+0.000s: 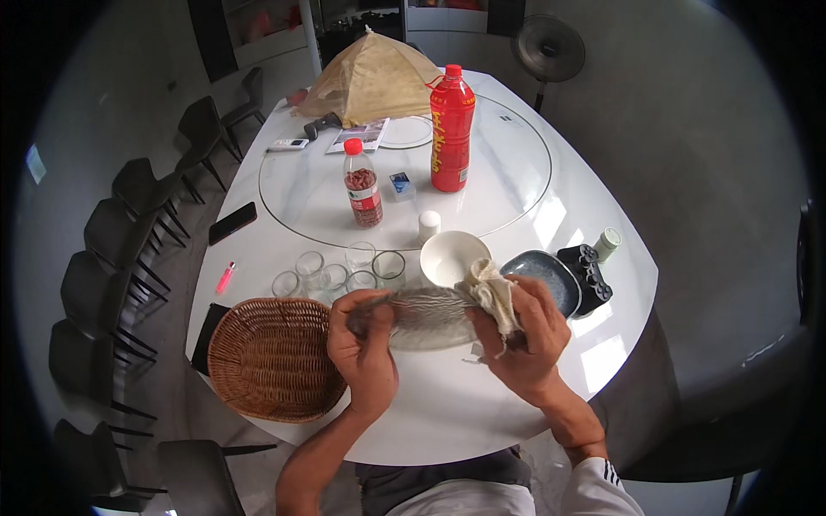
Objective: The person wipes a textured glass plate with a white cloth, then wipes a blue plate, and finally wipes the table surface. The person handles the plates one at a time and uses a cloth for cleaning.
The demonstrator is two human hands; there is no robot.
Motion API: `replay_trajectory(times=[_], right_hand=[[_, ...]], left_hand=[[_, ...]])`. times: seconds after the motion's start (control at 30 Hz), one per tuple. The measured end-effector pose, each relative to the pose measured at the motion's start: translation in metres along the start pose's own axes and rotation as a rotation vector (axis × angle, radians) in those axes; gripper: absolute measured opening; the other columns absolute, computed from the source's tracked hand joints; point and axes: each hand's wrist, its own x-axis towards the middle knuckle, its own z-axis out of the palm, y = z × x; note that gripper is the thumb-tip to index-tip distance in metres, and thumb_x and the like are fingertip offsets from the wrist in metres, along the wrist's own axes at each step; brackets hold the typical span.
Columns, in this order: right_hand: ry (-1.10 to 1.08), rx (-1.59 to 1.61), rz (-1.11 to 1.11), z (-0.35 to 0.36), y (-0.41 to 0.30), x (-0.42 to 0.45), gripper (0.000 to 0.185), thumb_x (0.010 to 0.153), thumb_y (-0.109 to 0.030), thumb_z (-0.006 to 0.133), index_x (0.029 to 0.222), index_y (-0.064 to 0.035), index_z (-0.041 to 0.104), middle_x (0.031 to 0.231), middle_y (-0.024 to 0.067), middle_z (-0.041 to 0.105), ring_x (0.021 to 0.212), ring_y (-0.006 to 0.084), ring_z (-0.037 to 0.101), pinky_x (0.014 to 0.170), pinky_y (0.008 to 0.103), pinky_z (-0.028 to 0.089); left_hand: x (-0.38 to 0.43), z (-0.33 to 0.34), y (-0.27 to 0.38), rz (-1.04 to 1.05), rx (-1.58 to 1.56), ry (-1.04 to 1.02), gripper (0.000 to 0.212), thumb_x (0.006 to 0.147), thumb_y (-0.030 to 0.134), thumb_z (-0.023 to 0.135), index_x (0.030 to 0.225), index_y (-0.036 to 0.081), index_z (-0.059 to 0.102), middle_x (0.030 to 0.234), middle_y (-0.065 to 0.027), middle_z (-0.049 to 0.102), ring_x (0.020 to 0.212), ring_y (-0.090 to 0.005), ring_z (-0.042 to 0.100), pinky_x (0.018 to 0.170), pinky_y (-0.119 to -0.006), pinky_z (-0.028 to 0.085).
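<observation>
My left hand grips the left end of a clear, ribbed glass dish, tilted above the near part of the white table. A crumpled pale cloth is in my right hand, pressed against the dish's right end. Left of the dish, a brown wicker basket stands partly behind my left hand. Just beyond the dish are several drinking glasses, a white bowl and a dark blue-grey plate, partly covered by my right hand.
Right of the plate lies a black game controller beside a pale green jar. A bottle of reddish nuts, a tall red bottle and a mesh food cover stand farther back. At left are a phone and a pink lighter.
</observation>
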Motion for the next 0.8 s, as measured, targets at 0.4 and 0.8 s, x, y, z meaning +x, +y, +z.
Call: replay_trajectory(times=[0.4, 0.8], right_hand=[[-0.088, -0.06, -0.313, -0.009, -0.001, 0.004, 0.074, 0.056, 0.0, 0.079, 0.129, 0.0041, 0.074, 0.109, 0.0235, 0.07, 0.081, 0.0318, 0.068, 0.065, 0.0377, 0.057], [-0.09, 0.072, -0.021, -0.009, 0.005, 0.005, 0.053, 0.073, 0.001, 0.093, 0.122, 0.0035, 0.073, 0.108, 0.0214, 0.075, 0.086, 0.0329, 0.076, 0.072, 0.0368, 0.06]], left_hand=[[0.008, -0.008, 0.016, 0.626, 0.546, -0.366, 0.027, 0.091, -0.015, 0.071, 0.115, -0.002, 0.07, 0.104, -0.0161, 0.078, 0.092, -0.0302, 0.078, 0.081, -0.042, 0.064], [0.0, 0.004, 0.003, 0.079, 0.088, -0.074, 0.033, 0.1, 0.003, 0.079, 0.131, 0.001, 0.068, 0.126, -0.007, 0.074, 0.114, -0.0175, 0.069, 0.098, -0.032, 0.056]])
